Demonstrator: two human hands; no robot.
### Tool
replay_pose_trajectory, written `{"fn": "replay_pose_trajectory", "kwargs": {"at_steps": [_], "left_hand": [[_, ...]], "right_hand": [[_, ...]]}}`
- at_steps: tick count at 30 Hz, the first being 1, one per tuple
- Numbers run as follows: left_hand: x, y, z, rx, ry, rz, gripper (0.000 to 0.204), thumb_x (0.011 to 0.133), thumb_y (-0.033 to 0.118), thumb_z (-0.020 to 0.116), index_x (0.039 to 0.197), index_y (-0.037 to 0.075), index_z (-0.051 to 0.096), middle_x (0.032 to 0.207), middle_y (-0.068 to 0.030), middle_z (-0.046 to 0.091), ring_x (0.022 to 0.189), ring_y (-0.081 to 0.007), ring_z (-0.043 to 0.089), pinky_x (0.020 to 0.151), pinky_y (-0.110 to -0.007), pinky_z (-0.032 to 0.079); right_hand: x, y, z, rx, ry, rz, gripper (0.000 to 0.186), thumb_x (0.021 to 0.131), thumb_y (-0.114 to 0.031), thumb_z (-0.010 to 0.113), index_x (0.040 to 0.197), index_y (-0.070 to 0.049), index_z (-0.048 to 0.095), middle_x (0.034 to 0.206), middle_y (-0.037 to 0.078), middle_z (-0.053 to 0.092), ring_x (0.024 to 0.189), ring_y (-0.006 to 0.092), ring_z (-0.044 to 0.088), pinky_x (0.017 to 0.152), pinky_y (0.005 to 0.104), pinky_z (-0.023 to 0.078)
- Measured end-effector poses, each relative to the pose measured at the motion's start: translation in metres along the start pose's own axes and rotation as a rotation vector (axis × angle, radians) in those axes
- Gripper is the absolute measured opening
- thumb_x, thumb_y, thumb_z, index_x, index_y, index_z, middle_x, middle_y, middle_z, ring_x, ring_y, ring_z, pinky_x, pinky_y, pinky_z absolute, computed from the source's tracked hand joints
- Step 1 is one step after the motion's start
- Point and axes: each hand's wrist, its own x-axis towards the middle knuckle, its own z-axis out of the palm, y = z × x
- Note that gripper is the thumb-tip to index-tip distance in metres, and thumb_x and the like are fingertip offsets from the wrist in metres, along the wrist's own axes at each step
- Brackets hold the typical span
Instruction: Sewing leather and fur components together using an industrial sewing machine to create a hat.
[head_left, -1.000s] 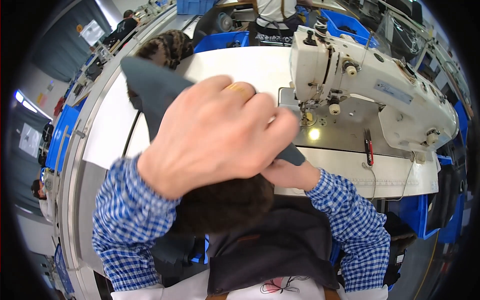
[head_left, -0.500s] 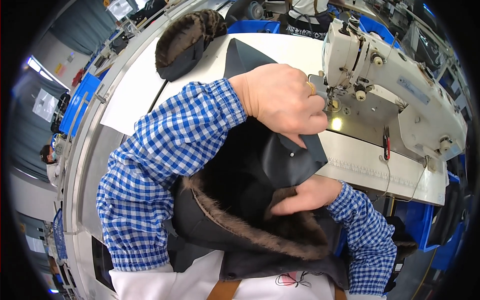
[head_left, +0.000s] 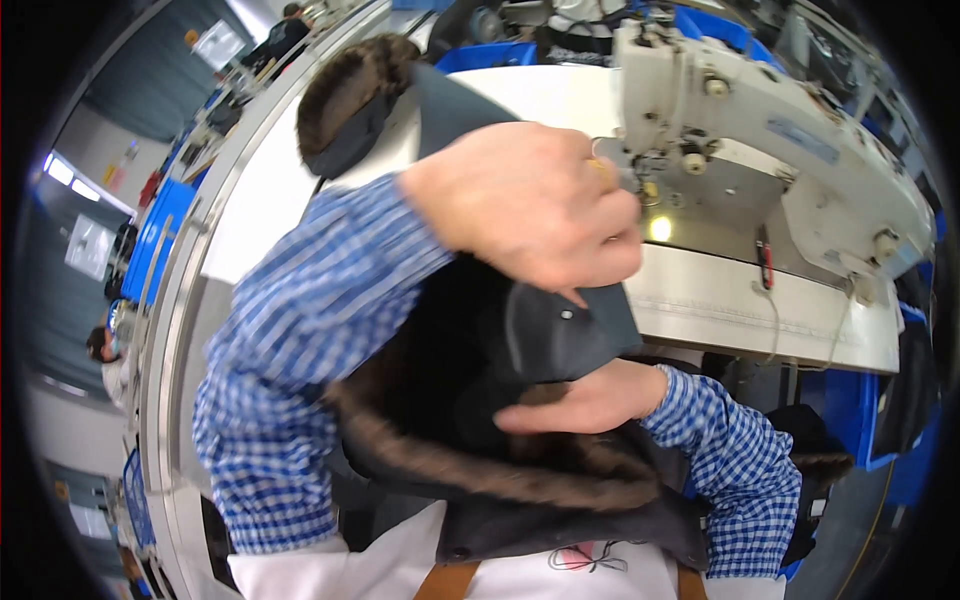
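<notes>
The fur-lined hat [head_left: 455,464] sits before the torso, just short of the surface [head_left: 690,283] carrying the sewing machine [head_left: 735,120]. The left hand [head_left: 530,205] has its grip closed on the dark flap [head_left: 537,338], 1 round stud [head_left: 567,314] showing. The right hand [head_left: 590,398] lies at the fur opening; whether its grip pinches anything, I cannot tell. Best to keep the flap uncreased and brace the lining evenly.

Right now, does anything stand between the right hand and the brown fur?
Nothing visible does: the right hand rests right against the brown fur. The left hand holds the dark flap above, and the sewing machine stands off to the right.
</notes>
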Motion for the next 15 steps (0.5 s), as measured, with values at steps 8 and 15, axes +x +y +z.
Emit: {"fn": "replay_pose_trajectory", "kwargs": {"at_steps": [8, 15], "left_hand": [[0.029, 0.069, -0.123, -0.926, -0.431, -0.53, 0.08, 0.063, 0.065, 0.089, 0.112, 0.003, 0.076, 0.099, -0.0147, 0.077, 0.08, -0.0272, 0.074, 0.075, -0.035, 0.057], [-0.078, 0.079, 0.009, -0.92, 0.125, -1.382, 0.136, 0.071, 0.059, 0.088, 0.165, 0.002, 0.009, 0.17, -0.0176, 0.022, 0.157, -0.0323, 0.022, 0.127, -0.046, 0.019]], "right_hand": [[-0.049, 0.029, -0.064, -0.564, 0.992, -0.049, 0.051, 0.086, -0.008, 0.072, 0.133, 0.001, 0.059, 0.118, 0.025, 0.069, 0.107, 0.0403, 0.071, 0.087, 0.0405, 0.058], [-0.097, 0.021, -0.045, -0.56, 0.905, -0.565, 0.051, 0.089, -0.015, 0.071, 0.137, -0.001, 0.058, 0.13, 0.019, 0.067, 0.11, 0.0367, 0.071, 0.092, 0.04, 0.058]]}}
